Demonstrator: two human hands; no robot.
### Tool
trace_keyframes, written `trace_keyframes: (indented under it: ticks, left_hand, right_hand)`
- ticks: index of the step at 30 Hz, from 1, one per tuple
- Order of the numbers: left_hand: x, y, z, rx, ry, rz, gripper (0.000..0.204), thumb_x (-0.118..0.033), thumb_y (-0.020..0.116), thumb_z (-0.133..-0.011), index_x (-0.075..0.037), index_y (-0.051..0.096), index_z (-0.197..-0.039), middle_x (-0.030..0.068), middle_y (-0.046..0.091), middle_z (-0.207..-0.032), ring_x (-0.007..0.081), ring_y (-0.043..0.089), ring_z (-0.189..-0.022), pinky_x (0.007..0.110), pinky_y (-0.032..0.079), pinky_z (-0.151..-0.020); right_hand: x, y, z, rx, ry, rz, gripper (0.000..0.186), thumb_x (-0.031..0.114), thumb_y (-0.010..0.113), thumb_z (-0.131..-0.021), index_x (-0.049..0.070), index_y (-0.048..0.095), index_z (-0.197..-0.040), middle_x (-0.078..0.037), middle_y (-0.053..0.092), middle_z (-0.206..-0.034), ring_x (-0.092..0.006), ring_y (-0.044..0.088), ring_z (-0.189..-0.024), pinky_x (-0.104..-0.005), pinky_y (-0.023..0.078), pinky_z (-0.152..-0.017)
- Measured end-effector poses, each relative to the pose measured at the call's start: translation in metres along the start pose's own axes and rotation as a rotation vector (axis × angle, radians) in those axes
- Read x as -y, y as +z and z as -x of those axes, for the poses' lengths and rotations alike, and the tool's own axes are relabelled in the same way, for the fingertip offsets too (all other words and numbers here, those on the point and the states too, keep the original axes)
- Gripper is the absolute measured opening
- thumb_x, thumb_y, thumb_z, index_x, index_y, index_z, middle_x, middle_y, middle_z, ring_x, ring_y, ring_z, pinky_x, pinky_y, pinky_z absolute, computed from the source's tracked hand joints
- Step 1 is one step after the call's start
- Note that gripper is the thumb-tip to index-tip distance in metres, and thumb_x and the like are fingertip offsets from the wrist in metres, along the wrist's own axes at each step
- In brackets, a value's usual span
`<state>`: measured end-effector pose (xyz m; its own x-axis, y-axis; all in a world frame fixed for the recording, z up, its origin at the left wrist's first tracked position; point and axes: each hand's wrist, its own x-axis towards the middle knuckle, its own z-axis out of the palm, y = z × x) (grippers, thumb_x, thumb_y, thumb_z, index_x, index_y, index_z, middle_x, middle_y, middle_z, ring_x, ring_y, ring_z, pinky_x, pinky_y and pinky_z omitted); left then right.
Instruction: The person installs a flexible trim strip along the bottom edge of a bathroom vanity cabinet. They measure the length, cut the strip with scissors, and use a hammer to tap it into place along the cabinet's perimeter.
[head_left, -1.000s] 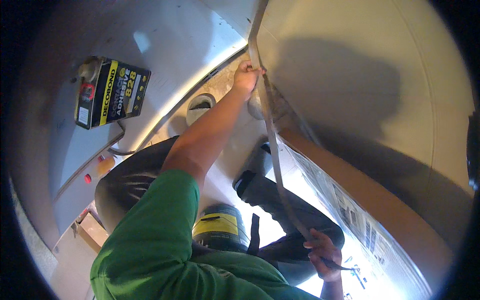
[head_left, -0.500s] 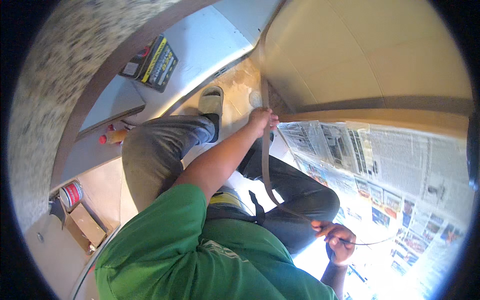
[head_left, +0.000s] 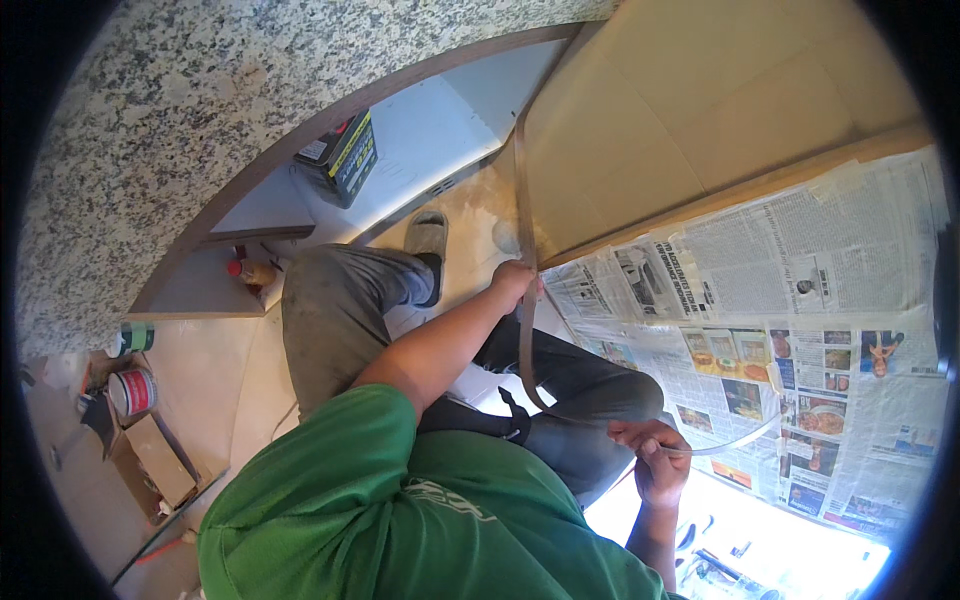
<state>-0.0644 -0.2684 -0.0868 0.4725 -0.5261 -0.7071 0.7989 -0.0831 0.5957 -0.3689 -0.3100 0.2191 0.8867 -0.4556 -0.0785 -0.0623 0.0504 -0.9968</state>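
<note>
A long brown edging strip (head_left: 524,200) runs down from the upper corner beside the tan panel (head_left: 700,90). My left hand (head_left: 513,283) grips it around midway, above my bent legs. Lower down, the strip curves to the right through the fingers of my right hand (head_left: 655,460), closed on it, and loops on toward a wall covered in newspaper (head_left: 760,250). My sandaled foot (head_left: 427,237) rests on the dusty floor just beyond my left arm.
A curved speckled stone countertop (head_left: 180,80) overhangs white shelves holding a black-and-yellow adhesive can (head_left: 340,170) and a bottle (head_left: 255,274). At the lower left lie a white-and-red tin (head_left: 132,392) and an open cardboard box (head_left: 160,460). Bright light falls at the lower right.
My left hand has slid down the strip from near its upper part to around midway. My right hand still grips it. The view has swung, showing more countertop and newspaper.
</note>
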Motion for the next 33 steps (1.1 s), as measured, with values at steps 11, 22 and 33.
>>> trace_keyframes:
  ticks: [11, 22, 33]
  left_hand:
    - [0.003, -0.017, 0.007, 0.022, 0.274, 0.109, 0.015, -0.009, 0.053, -0.098, -0.003, 0.057, -0.111, 0.0152, 0.070, -0.102, 0.0229, 0.067, -0.069, 0.034, 0.058, -0.057]
    - [-0.036, 0.005, 0.063, 0.038, 0.195, 0.316, 0.015, -0.019, 0.061, -0.098, -0.004, 0.060, -0.099, 0.0144, 0.072, -0.081, 0.0254, 0.070, -0.068, 0.036, 0.058, -0.064]
    - [-0.096, -0.029, -0.030, -0.003, 0.216, 0.699, 0.016, -0.008, 0.052, -0.096, 0.005, 0.053, -0.104, 0.0192, 0.065, -0.085, 0.0301, 0.068, -0.070, 0.041, 0.058, -0.060]
  right_hand:
    - [-0.008, -0.008, -0.002, 0.205, 0.138, 0.269, 0.026, 0.021, 0.061, -0.097, -0.005, 0.066, -0.097, -0.017, 0.069, -0.092, -0.0252, 0.067, -0.087, -0.0384, 0.051, -0.082]
    - [-0.172, 0.063, -0.179, -0.099, 0.260, 0.470, 0.033, 0.004, 0.054, -0.090, -0.003, 0.061, -0.121, -0.016, 0.067, -0.092, -0.0216, 0.068, -0.086, -0.0331, 0.056, -0.073]
    - [-0.185, 0.092, -0.167, -0.196, 0.576, 0.240, 0.014, 0.016, 0.054, -0.099, 0.002, 0.055, -0.096, -0.006, 0.057, -0.068, -0.0169, 0.055, -0.049, -0.0334, 0.051, -0.048]
